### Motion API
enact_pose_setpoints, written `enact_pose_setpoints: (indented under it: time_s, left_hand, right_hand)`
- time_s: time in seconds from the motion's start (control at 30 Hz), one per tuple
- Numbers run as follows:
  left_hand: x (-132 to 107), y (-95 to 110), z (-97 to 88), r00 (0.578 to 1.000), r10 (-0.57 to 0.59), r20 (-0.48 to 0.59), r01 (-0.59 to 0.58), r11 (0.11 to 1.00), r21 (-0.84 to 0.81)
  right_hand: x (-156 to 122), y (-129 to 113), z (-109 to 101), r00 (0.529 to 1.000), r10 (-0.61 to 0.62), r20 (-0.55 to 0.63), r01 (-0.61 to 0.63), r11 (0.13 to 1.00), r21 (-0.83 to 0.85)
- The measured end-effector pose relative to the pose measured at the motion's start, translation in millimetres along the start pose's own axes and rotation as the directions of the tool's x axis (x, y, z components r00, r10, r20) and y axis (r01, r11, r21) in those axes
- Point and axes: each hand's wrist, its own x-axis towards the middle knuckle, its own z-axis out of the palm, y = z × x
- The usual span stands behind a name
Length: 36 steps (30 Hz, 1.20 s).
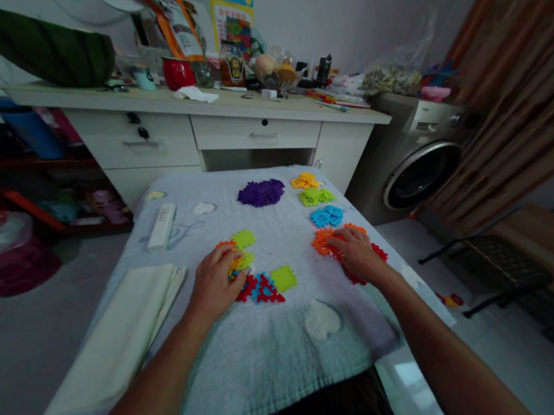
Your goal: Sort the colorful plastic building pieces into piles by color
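My left hand (217, 277) is curled over a joined cluster of interlocking plastic puzzle pieces, its fingertips gripping the yellow and orange edge. In that cluster are a red triangular piece (268, 289), a green square piece (283, 278) low on the right and another green square piece (244, 239) at the top. Over at the right, my right hand (358, 251) rests on a pile of orange puzzle pieces (323, 242), fingers stretched and slightly apart; its fingertips are partly hidden among them. Red puzzle pieces (379, 252) show beside and under this hand.
Beyond the right hand lie blue (326, 216), green (316, 196) and yellow (305, 181) piles, with a purple pile (261, 193) farther left. A white box (162, 227) and folded cream cloth (114, 333) occupy the cloth-covered table's left. A cluttered desk (255, 124) stands behind.
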Motion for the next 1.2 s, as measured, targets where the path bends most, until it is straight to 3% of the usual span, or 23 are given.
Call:
enact_pose_setpoints:
  time_s: [0.37,0.87,1.2]
  left_hand:
    - [0,-3,1.2,1.000,0.016,-0.004,-0.016,1.000,0.003]
    - [1,-1,0.8,1.000,-0.008,-0.006,0.007,1.000,-0.009]
    - [1,0,-1.0,1.000,0.004,-0.003,-0.004,1.000,-0.015]
  right_hand:
    - [6,0,2,0.999,0.018,0.040,-0.016,0.999,-0.035]
    - [11,-1,5,1.000,-0.005,-0.004,0.005,1.000,-0.015]
    - [36,-21,-2,0.998,-0.053,-0.041,0.056,0.997,0.062]
